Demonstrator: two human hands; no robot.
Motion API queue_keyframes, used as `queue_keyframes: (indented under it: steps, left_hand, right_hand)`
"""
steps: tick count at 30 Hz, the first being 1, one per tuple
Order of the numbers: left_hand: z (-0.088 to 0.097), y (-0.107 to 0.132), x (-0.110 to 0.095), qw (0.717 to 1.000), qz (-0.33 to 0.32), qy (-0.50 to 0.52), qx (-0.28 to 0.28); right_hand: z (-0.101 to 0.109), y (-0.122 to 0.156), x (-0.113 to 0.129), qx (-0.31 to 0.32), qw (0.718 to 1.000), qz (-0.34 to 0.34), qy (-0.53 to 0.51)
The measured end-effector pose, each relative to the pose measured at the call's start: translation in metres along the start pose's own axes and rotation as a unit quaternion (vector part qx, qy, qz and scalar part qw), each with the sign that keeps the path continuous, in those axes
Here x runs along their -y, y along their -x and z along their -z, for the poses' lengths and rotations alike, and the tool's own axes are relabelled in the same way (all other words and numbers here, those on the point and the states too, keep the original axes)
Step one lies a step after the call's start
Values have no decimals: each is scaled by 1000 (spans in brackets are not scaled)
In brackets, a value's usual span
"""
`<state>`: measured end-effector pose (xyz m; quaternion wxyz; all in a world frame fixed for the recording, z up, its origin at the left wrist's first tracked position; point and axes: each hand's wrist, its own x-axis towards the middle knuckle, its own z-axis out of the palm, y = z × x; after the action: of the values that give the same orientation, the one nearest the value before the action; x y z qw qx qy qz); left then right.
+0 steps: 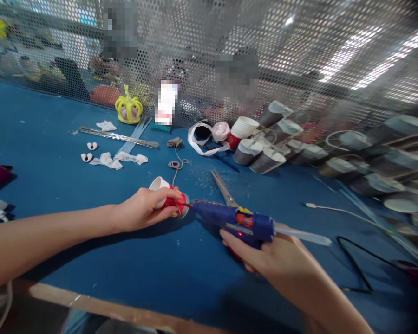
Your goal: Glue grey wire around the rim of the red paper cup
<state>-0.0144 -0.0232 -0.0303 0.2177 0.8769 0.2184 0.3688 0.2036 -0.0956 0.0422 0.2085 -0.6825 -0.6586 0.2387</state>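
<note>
My left hand [144,208] grips a small red and white paper cup [169,197] lying on its side on the blue table [90,250]. My right hand [264,255] holds a blue glue gun [235,220] by its handle. The gun's nozzle touches the base of the cup. A clear glue stick [303,235] sticks out of the gun's back end. Scissors [225,189] lie just behind the gun.
Many grey-wrapped paper cups [264,160] lie at the right and back right. A yellow crown [128,109], metal rods [118,137], white scraps [120,159], twine [176,153] and ribbon [204,146] lie farther back. A black cord [358,266] runs at right. A mesh screen [299,55] closes off the back.
</note>
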Motion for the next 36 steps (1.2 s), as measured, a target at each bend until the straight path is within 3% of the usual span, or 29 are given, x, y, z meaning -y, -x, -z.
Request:
queue_keyframes:
  steps: [6, 16, 25, 32, 36]
  left_hand:
    - [0, 0, -2, 999, -17, -40, -3]
    - [-1, 2, -2, 995, -66, -75, -12]
    - [0, -1, -4, 995, -80, -63, 0]
    - [-2, 0, -2, 991, -93, -97, -27]
    - [0, -1, -4, 991, -101, -91, 5]
  right_hand:
    - [4, 0, 4, 42, 999, -26, -18]
    - [-5, 0, -7, 21, 999, -42, 7]
    - [-3, -6, -5, 60, 994, -87, 21]
    - [3, -2, -2, 52, 997, -62, 14]
    - [-2, -5, -5, 45, 997, -68, 11]
